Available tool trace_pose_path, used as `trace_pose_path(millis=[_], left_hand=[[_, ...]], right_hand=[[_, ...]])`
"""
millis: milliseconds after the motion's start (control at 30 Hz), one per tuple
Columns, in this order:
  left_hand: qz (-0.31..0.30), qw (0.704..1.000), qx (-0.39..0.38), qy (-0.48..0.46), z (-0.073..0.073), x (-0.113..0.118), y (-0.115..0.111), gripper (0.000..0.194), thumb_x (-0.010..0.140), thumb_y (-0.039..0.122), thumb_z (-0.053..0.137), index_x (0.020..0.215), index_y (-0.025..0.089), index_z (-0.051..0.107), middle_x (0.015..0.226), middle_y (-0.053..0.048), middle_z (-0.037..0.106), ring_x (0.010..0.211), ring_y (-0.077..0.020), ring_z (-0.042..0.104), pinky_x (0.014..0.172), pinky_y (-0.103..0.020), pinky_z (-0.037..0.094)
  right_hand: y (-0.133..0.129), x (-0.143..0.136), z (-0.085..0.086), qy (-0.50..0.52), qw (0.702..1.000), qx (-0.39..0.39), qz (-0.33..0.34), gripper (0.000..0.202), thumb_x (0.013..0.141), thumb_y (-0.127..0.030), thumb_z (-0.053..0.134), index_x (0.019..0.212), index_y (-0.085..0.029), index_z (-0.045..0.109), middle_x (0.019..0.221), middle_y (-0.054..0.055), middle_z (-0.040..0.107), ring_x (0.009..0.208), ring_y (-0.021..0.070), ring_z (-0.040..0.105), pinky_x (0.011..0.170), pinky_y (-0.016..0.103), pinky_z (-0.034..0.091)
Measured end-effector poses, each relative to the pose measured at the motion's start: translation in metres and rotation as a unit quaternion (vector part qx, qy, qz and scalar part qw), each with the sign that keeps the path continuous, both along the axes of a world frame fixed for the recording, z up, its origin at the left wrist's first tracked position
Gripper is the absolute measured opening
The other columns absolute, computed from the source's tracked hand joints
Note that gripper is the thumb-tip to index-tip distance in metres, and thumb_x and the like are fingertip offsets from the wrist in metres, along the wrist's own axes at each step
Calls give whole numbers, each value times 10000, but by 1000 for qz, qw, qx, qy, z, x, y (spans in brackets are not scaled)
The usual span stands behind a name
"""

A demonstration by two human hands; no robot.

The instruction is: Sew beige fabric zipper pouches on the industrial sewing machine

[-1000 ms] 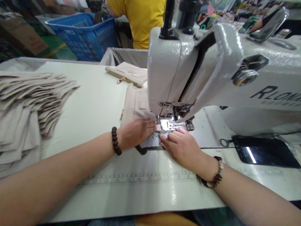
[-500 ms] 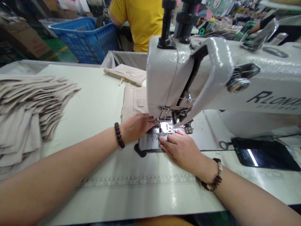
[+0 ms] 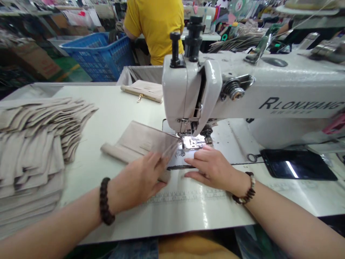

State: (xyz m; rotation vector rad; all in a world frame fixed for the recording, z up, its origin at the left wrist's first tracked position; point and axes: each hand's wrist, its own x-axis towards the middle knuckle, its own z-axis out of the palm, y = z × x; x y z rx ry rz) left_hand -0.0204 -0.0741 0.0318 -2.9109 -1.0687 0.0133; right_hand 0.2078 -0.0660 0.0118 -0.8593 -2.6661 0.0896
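Note:
My left hand (image 3: pixel 138 181) grips the near edge of a beige fabric pouch (image 3: pixel 140 142), its fingers slightly blurred. The pouch lies turned on the table left of the needle, one corner reaching the presser foot (image 3: pixel 181 139). My right hand (image 3: pixel 211 166) rests in front of the metal needle plate (image 3: pixel 192 142) with thumb and forefinger apart, holding nothing. Above both hands stands the head of a white sewing machine (image 3: pixel 178 93). A second beige pouch (image 3: pixel 145 89) with a gold zip pull lies farther back.
A fanned stack of beige fabric pieces (image 3: pixel 40 144) covers the table's left side. A black phone (image 3: pixel 296 165) lies at the right, beside a small metal ring (image 3: pixel 252 157). Behind the table are a blue basket (image 3: pixel 99 57) and a person in a yellow shirt (image 3: pixel 159 28).
My left hand has come back toward me and to the left, turning the pouch round from behind the needle. My right hand stays near the plate, fingers more spread. The view has shifted.

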Motion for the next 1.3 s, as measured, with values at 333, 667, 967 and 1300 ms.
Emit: trace_pose_path(millis=[333,667,967,1300], left_hand=[[4,984,42,-172,3,34,-32,226,854,194,396,1008,94,528,949,-110,594,833,-204,566,717,-337,506],[-61,973,163,-150,-1,34,-22,249,809,71,385,935,10,590,920,-149,641,828,-224,603,724,-325,536],[-61,964,205,-155,13,45,-24,329,846,25,294,869,27,623,856,-129,667,770,-206,625,697,-312,539],[-86,976,150,-134,8,49,-26,325,820,-2,296,806,64,614,799,-100,662,737,-161,612,689,-255,511]], right_hand=[[-24,-2,8,-47,993,104,31,203,873,-295,422,836,-133,540,779,57,554,650,148,459,588,287,352],[-24,-2,16,23,980,198,14,178,830,-183,487,968,-83,539,890,86,602,792,178,521,734,342,433],[-28,0,16,62,973,221,11,132,790,-145,523,893,-79,572,794,69,624,768,169,549,775,325,456],[-35,0,15,38,978,199,57,216,817,-73,377,785,-78,590,673,83,599,667,163,554,662,322,447]])
